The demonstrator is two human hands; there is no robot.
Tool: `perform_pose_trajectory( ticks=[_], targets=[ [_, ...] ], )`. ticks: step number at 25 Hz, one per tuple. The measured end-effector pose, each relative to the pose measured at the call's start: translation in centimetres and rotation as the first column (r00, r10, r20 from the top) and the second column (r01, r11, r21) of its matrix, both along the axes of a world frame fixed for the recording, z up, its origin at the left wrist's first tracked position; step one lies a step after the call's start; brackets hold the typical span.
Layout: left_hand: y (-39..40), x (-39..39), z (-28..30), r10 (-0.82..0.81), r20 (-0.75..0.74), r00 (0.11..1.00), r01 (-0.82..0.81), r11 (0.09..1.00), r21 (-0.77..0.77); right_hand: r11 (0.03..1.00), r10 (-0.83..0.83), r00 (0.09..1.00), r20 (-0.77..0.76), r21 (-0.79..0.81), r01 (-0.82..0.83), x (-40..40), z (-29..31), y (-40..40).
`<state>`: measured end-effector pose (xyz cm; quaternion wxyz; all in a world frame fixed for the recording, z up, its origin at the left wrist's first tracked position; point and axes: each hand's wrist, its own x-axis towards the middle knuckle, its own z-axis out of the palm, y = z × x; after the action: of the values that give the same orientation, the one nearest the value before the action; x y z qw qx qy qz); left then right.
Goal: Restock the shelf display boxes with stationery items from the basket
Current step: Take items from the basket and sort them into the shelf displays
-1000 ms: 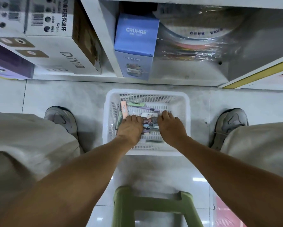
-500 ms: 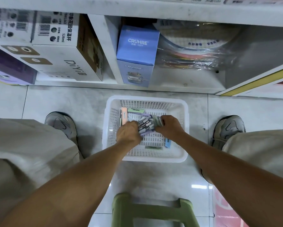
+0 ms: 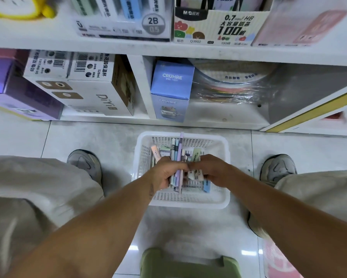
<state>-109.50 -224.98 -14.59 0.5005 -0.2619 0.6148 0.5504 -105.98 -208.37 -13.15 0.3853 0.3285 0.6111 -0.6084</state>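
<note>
Left hand (image 3: 164, 173) now grips a gathered pen bundle (image 3: 178, 163), lifted off the white basket (image 3: 180, 203) floor where both hands lay flat a second ago, right hand (image 3: 210, 169) pinching its near side, so the display boxes (image 3: 218, 27) on the shelf's front edge come next.

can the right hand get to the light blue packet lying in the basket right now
Probably yes: the right hand hovers just above the white plastic basket, and the small light blue packet lies uncovered beside it, though its fingers look busy with the bundle.
</note>
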Motion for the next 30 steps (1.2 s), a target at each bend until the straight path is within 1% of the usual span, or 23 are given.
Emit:
perform_pose_trajectory(
  ticks=[2,6,9,12,13,15,17,20,22,23,25,26,28,30],
  targets=[
    [0.1,0.0,0.0,0.009,-0.011,1.0,-0.009,1.0,0.021,1.0,0.026,1.0,0.0,-0.008,-0.026,-0.3,0.2,0.3],
    [-0.3,-0.7,1.4,-0.059,-0.139,0.989,0.063,0.998,0.02,0.985,0.077,0.997,-0.018,-0.155,-0.079,-1.0,1.3,1.3],
    [-0.2,-1.6,4.5,-0.145,-0.178,0.973,0.161,0.984,0.077,0.967,0.164,0.98,-0.117,-0.178,-0.183,-1.9,3.8,2.2],
    [0.0,-2.4,8.3,-0.144,-0.236,0.961,0.18,0.974,0.135,0.947,0.203,0.954,-0.222,-0.203,-0.249,-2.3,8.1,3.0],
    [0.1,-2.7,9.7,-0.149,-0.261,0.954,0.192,0.97,0.147,0.947,0.214,0.948,-0.236,-0.19,-0.261,-2.4,9.7,3.3],
    [0.4,-3.2,12.8,-0.181,-0.321,0.93,0.244,0.955,0.166,0.952,0.244,0.928,-0.281,-0.112,-0.284,-2.6,13.2,3.9],
    [0.6,-3.7,16.5,-0.212,-0.393,0.895,0.298,0.939,0.173,0.946,0.297,0.882,-0.367,-0.009,-0.323,-2.4,17.3,4.5],
    [0.7,-4.0,22.4,-0.205,-0.482,0.852,0.308,0.94,0.146,0.937,0.338,0.801,-0.495,0.1,-0.334,-2.2,23.4,4.6],
    [0.6,-4.3,26.1,-0.172,-0.533,0.829,0.292,0.944,0.15,0.946,0.32,0.769,-0.554,0.138,-0.294,-2.6,26.9,4.2],
    [0.3,-4.5,27.9,-0.13,-0.568,0.813,0.259,0.954,0.152,0.957,0.289,0.764,-0.578,0.14,-0.256,-2.8,28.6,3.9],
    [-0.6,-5.3,31.4,0.013,-0.615,0.789,0.13,0.974,0.187,0.981,0.183,0.77,-0.611,0.067,-0.18,-3.5,31.5,2.8],
    [-1.1,-5.6,32.9,0.087,-0.624,0.776,0.069,0.973,0.221,0.984,0.153,0.765,-0.625,0.024,-0.177,-3.8,32.8,2.1],
    [-2.0,-6.3,35.4,0.181,-0.65,0.738,-0.001,0.964,0.267,0.97,0.198,0.718,-0.667,0.03,-0.239,-4.5,34.7,0.6],
    [-2.7,-6.7,37.2,0.23,-0.683,0.693,-0.034,0.957,0.288,0.956,0.251,0.674,-0.695,0.068,-0.286,-5.1,35.7,-0.6]
  ],
)
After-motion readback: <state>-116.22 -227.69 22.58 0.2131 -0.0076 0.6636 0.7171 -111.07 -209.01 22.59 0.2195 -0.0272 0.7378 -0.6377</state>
